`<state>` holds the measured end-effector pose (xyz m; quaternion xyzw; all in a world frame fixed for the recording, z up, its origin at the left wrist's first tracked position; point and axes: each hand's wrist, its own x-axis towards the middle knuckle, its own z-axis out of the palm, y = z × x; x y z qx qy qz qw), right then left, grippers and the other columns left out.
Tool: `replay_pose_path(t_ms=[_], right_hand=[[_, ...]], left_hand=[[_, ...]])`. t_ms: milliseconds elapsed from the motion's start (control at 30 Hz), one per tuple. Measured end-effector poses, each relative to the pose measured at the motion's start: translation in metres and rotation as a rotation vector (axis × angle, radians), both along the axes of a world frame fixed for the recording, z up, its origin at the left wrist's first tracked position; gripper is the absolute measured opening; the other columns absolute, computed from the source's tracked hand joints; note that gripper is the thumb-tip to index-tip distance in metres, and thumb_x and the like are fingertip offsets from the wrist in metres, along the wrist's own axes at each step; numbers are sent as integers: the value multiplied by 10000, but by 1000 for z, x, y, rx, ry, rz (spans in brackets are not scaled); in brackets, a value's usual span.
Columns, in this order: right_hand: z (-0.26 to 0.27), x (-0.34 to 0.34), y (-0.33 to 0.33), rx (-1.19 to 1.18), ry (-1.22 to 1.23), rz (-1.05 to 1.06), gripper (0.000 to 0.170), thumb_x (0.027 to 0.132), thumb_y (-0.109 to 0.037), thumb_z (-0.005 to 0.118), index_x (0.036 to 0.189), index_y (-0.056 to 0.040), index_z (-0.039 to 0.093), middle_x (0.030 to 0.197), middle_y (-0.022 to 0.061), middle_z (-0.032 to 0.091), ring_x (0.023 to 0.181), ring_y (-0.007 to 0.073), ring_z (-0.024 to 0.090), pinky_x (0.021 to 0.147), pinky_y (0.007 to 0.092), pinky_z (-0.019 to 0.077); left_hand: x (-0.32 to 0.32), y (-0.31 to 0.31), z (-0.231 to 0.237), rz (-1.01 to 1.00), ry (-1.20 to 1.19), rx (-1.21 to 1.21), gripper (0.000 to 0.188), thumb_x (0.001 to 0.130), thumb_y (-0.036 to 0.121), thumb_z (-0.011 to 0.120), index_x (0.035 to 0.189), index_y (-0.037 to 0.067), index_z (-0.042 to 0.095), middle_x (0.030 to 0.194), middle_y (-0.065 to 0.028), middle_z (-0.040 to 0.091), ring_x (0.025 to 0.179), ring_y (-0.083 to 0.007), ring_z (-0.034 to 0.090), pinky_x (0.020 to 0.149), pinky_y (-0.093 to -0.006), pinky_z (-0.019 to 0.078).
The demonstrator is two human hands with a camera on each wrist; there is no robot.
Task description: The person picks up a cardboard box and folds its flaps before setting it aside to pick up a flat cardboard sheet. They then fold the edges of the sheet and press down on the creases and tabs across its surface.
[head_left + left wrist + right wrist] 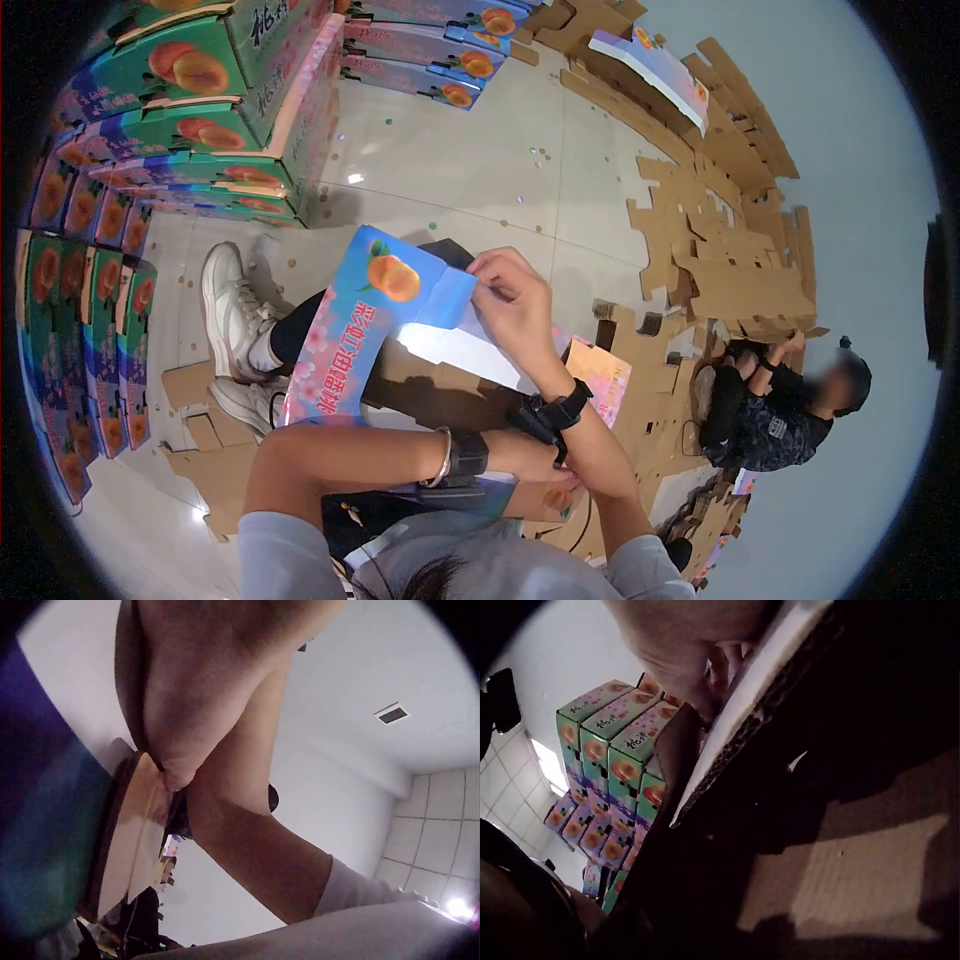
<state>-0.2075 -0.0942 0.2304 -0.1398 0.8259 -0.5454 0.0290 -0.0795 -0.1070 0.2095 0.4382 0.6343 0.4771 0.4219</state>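
Big view first: I see cardboard (740,275) spreading down the right of the frame, and stacked cartons (195,75) filling the upper left! A person (770,420) crouches at lower right. My open box (335,350) sits tilted at centre, peach print upper left. My left hand (530,458) touches its lower-right edge; its grip I can't tell. And my right hand (515,310) is pinching the blue flap (450,300)!
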Motion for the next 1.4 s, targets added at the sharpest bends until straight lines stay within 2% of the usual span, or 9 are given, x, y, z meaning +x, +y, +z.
replay_pose_path(t_ms=[267, 433, 567, 767, 833, 933, 1033, 1233, 1400], right_hand=[[15, -8, -11, -41, -90, -43, 256, 787, 67, 587, 1018, -32, 541, 1062, 71, 574, 768, 116, 605, 649, 216, 479], [18, -11, 0, -218, -273, -182, 301, 885, -54, 595, 1173, -70, 511, 1167, 51, 551, 856, 134, 605, 734, 254, 484], [76, -12, 23, -229, 59, -202, 226, 925, -89, 551, 1148, -50, 547, 1144, 95, 578, 915, 163, 590, 886, 301, 436], [153, 14, 94, -27, 149, -217, 153, 934, -103, 525, 1037, -31, 611, 1058, 98, 611, 965, 155, 590, 875, 295, 450], [151, 27, 104, 473, -168, -168, 245, 916, -192, 571, 1069, -2, 594, 1089, 127, 602, 992, 209, 603, 879, 340, 468], [115, 49, 113, 824, 6, 165, 389, 859, -298, 637, 1112, -8, 580, 1130, 165, 580, 998, 287, 599, 882, 394, 472], [90, 69, 100, 974, 98, 138, 561, 801, -351, 690, 1228, -29, 523, 1193, 136, 557, 1035, 345, 562, 887, 436, 440], [77, 54, 104, 928, 68, 75, 494, 710, -336, 693, 1060, -14, 560, 950, 149, 609, 869, 335, 626, 749, 414, 513], [76, 47, 99, 979, 41, 61, 348, 692, -296, 651, 853, -17, 519, 819, 166, 611, 725, 374, 629, 663, 442, 510]], left_hand=[[28, 28, -52, 146, -23, 141, 650, 920, 522, 441, 1005, -95, 628, 930, -291, 644, 809, -387, 645, 793, -431, 496], [2, 1, -4, -54, -10, -61, 750, 914, 601, 397, 904, -101, 662, 837, -281, 653, 751, -388, 647, 769, -450, 502], [-6, -12, 20, -58, -60, -101, 824, 908, 653, 352, 846, -109, 661, 782, -287, 642, 709, -409, 637, 724, -476, 503], [-21, -25, 40, -70, 9, -76, 865, 904, 670, 333, 839, -134, 647, 793, -310, 628, 748, -441, 630, 762, -490, 491], [-17, -22, 34, -39, -2, -69, 868, 899, 675, 334, 837, -131, 652, 808, -301, 633, 771, -441, 630, 787, -487, 483], [-21, -21, 37, -38, 3, -80, 886, 887, 694, 333, 832, -130, 655, 802, -287, 640, 775, -433, 635, 786, -471, 486], [-25, -22, 44, -161, -17, -211, 869, 887, 700, 322, 899, -95, 670, 941, -293, 648, 974, -420, 622, 888, -491, 458], [-19, -12, 29, -54, 83, -202, 870, 850, 714, 389, 752, -111, 646, 696, -262, 622, 704, -407, 625, 699, -456, 490], [-33, -16, 37, 276, 128, -37, 478, 878, 429, 530, 744, -22, 621, 708, -235, 614, 680, -402, 622, 647, -481, 488]])
